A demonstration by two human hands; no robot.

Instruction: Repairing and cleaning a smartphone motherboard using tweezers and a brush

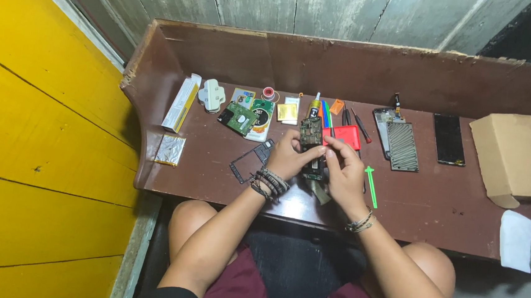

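Cardboard box (514, 157), black phone screen (449, 139), green pry tool (371, 185)

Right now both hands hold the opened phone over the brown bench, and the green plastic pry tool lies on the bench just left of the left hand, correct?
Not quite. The head view shows the green plastic pry tool lying to the right of the right hand, not beside the left hand. Both hands do hold the opened phone over the brown bench.

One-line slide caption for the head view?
Both hands, left hand and right hand, hold an opened phone's circuit board above a cluttered brown workbench.
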